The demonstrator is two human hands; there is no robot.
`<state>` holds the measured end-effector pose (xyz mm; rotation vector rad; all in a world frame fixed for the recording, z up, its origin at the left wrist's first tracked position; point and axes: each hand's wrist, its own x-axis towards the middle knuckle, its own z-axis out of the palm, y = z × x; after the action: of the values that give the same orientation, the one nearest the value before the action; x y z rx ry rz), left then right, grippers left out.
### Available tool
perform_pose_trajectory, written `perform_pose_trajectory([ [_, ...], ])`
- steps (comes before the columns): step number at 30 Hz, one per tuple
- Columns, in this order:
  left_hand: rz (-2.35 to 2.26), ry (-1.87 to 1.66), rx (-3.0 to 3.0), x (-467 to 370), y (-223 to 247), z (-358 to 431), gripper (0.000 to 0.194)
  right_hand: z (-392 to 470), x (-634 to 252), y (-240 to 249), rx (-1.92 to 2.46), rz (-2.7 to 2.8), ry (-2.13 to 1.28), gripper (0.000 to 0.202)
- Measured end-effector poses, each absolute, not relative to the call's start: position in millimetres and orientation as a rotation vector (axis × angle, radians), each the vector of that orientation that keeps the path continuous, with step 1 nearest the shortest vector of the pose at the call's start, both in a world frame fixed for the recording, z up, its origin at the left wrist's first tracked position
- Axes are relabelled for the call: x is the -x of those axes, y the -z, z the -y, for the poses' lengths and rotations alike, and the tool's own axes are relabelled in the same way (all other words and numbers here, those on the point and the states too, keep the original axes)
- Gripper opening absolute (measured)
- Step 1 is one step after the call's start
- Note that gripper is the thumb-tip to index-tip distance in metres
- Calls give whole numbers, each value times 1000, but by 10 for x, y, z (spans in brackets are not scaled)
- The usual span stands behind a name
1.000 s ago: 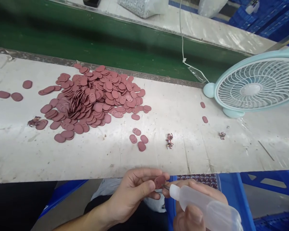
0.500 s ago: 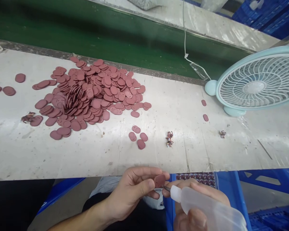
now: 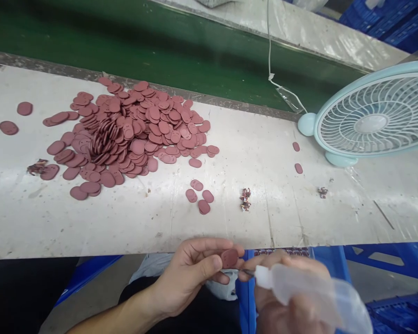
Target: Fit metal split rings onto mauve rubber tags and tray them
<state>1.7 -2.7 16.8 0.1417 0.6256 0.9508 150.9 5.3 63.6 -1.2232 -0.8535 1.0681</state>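
Note:
In my left hand [image 3: 191, 273] I pinch a reddish-brown oval disc [image 3: 229, 258] with small dark marks on its face, just off the table's front edge. My right hand [image 3: 282, 297] grips a translucent white squeeze bottle [image 3: 310, 292], tilted with its thin dark nozzle tip [image 3: 247, 272] pointing left at the disc's lower edge. Whether the tip touches the disc I cannot tell. A large pile of similar oval discs [image 3: 135, 134] lies on the white table [image 3: 125, 227]. Several loose discs [image 3: 204, 207] lie nearer to my hands.
Small clusters of dark brown bits [image 3: 245, 199] lie on the table. A light blue fan [image 3: 371, 123] stands at the right, its white cord [image 3: 270, 51] running up past a green belt [image 3: 195, 60]. Below the table edge is a blue crate [image 3: 330, 264] beside my lap.
My right hand has moved the bottle slightly right, drawing the nozzle back a little from the disc. My left hand keeps the disc nearly in place.

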Motion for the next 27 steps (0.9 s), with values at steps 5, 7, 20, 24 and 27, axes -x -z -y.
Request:
perform_pose_trajectory([
  [5, -624, -976, -176, 18, -186, 28, 22, -557, -2105, -347, 582, -4, -1753, 25],
  [7, -630, -980, -173, 27, -190, 30, 22, -783, -2323, -144, 232, -303, -1919, 25],
  [20, -687, -1040, -116, 170, -159, 1, 22, -666, -1874, -281, 1595, 1411, -988, 24],
  [24, -690, -1036, -104, 167, -163, 1, 20, -813, -1803, -166, 1940, 1825, -591, 32],
  [27, -687, -1037, -108, 167, -155, 6, 20, -863, -1848, -161, 2023, 1798, -613, 23],
])
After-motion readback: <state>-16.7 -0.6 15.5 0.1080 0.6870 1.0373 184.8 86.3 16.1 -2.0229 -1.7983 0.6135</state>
